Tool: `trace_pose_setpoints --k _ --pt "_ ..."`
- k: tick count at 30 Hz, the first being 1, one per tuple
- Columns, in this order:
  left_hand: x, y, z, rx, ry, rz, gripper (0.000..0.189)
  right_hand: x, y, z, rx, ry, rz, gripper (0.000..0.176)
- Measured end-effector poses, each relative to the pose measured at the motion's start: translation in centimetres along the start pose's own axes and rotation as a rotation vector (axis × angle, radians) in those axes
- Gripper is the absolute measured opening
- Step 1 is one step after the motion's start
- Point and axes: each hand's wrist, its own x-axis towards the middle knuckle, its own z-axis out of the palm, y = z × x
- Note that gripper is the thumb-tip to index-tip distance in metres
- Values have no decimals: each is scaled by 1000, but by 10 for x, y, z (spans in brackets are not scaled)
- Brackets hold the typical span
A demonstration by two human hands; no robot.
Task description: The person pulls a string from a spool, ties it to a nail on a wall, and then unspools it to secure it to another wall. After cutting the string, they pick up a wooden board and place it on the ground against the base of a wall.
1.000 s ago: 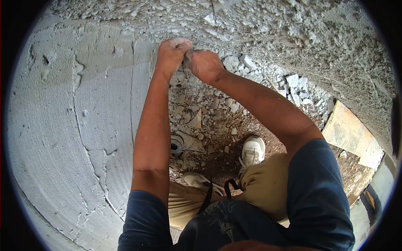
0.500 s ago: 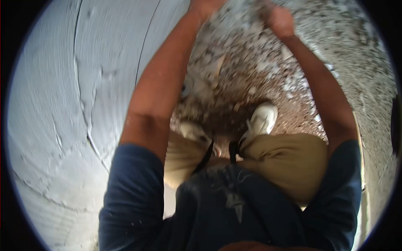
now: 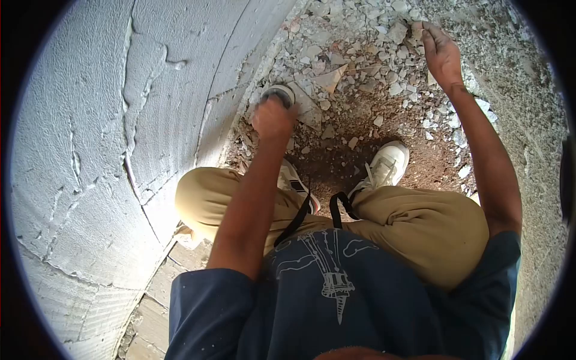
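My left hand (image 3: 273, 120) is closed at the near edge of a round, white-rimmed object with a dark middle (image 3: 279, 92), low beside the grey wall. Its exact kind is not clear, and the hand covers part of it. At the upper right my right hand (image 3: 443, 57) has its fingers pinched together at a small chunk of rubble (image 3: 417, 29). A larger grey chunk (image 3: 397, 32) lies just left of those fingertips. Broken chips (image 3: 360, 60) cover the ground between my hands, along with a flat tan-edged shard (image 3: 331, 79).
A cracked grey wall (image 3: 78, 150) rises on the left, and a rough concrete surface (image 3: 522, 120) runs down the right. My white shoes (image 3: 389, 163) stand on reddish dirt (image 3: 420, 174). Paving (image 3: 159, 282) shows at the lower left.
My left hand has come down and back from the top edge to the round object by the wall. My right hand has shifted right and slightly lower. The view is sharper.
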Motion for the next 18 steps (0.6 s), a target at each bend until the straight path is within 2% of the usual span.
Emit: trace_pose_setpoints --k 1,2,5,6,8,12,15,18 --pt "-5 -5 10 -41 44 10 45 -5 -2 -4 21 14 8 27" --pt "-9 -9 18 -83 86 17 43 -11 -5 -11 63 -32 104 27" --pt "-42 -14 -6 -257 -65 -62 37 -45 -29 -35 206 -198 417 27" --pt "-59 -18 -18 -351 -56 28 35 -63 -18 -37 241 -153 405 27" --pt "-99 -28 -51 -536 -33 204 32 -91 -29 -58 313 -111 573 25" --pt "-175 -50 -124 -628 -323 158 26 -150 -35 -103 242 -70 603 26" --pt "-224 -61 -170 -846 -379 94 21 -176 -55 -136 258 -67 697 27" --pt "-252 -74 -214 -802 -443 26 19 -198 -78 -168 296 -77 846 27"
